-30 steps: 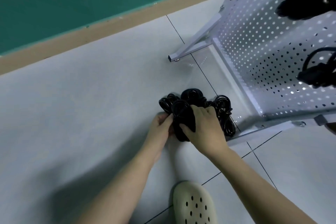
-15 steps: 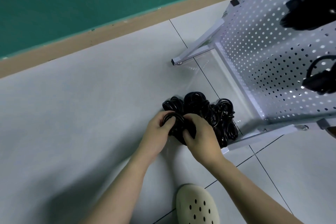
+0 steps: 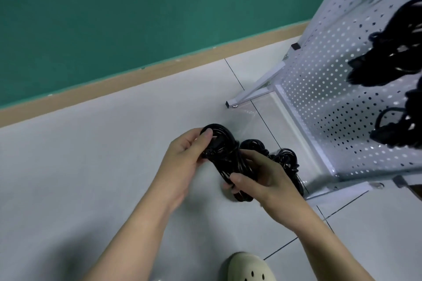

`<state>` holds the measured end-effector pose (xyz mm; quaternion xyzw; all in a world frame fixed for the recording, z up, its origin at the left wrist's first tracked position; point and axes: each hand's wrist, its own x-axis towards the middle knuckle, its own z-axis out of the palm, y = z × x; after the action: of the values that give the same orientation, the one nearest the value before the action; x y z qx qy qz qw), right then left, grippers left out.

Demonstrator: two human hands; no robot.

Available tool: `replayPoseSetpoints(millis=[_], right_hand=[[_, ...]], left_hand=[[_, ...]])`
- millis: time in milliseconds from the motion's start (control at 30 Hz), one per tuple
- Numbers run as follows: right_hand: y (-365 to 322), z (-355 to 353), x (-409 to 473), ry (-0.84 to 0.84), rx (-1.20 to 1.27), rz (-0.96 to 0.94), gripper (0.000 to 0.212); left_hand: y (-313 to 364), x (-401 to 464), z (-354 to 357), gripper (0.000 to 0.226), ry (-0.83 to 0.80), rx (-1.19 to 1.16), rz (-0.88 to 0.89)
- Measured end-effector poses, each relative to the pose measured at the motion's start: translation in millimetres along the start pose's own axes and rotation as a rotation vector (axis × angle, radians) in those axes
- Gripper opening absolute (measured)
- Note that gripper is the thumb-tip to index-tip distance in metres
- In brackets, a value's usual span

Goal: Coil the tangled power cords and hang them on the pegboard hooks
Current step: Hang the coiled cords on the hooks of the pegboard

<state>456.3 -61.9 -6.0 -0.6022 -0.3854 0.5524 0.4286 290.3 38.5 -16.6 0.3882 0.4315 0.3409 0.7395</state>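
Observation:
A black coiled power cord (image 3: 225, 155) is lifted above the grey floor, held between both hands. My left hand (image 3: 182, 155) grips its upper left loop, thumb on top. My right hand (image 3: 262, 180) grips its lower end, fingers curled round the strands. More black cords (image 3: 285, 159) lie in a tangled pile on the floor just behind my right hand, by the foot of the white pegboard (image 3: 331, 89). Two black cord bundles hang on the pegboard, one high (image 3: 388, 52) and one lower (image 3: 402, 130).
The pegboard stands on white metal legs (image 3: 255, 91) at the right. A green wall with a tan skirting board (image 3: 137, 75) runs across the back. A cream clog (image 3: 246, 267) shows at the bottom edge. Grey tiled floor lies to the left.
Both hands have raised one cord bundle off the pile and pulled it left. The left hand moved up to hold its top loop. The view shifted, showing more of the pegboard.

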Motion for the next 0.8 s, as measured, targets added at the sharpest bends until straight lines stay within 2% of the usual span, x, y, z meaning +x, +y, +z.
replayPoseSetpoints(millis=[167, 300, 433, 500, 567, 700, 733, 800], right_hand=[[-55, 3, -25, 0.096, 0.061, -0.155, 0.041], [-102, 2, -51, 0.158, 0.148, -0.287, 0.040], [-156, 6, -83, 0.213, 0.182, -0.405, 0.064], [-180, 6, -100, 0.237, 0.155, -0.467, 0.054], [-204, 6, -119, 0.236, 0.109, -0.514, 0.052], [-244, 5, -149, 0.254, 0.081, -0.537, 0.085], [-255, 4, -154, 0.277, 0.077, -0.546, 0.083], [-276, 1, -160, 0.319, 0.030, -0.591, 0.060]], left_hand=[[60, -36, 22, 0.032, -0.169, 0.088, 0.121], [104, -76, 56, 0.035, -0.224, 0.182, 0.238], [139, -110, 87, 0.030, -0.292, 0.238, 0.386], [162, -124, 99, 0.029, -0.271, 0.230, 0.463], [188, -137, 110, 0.030, -0.258, 0.261, 0.541], [236, -157, 129, 0.031, -0.298, 0.379, 0.665], [248, -160, 134, 0.031, -0.307, 0.398, 0.684], [270, -167, 145, 0.030, -0.316, 0.411, 0.711]])
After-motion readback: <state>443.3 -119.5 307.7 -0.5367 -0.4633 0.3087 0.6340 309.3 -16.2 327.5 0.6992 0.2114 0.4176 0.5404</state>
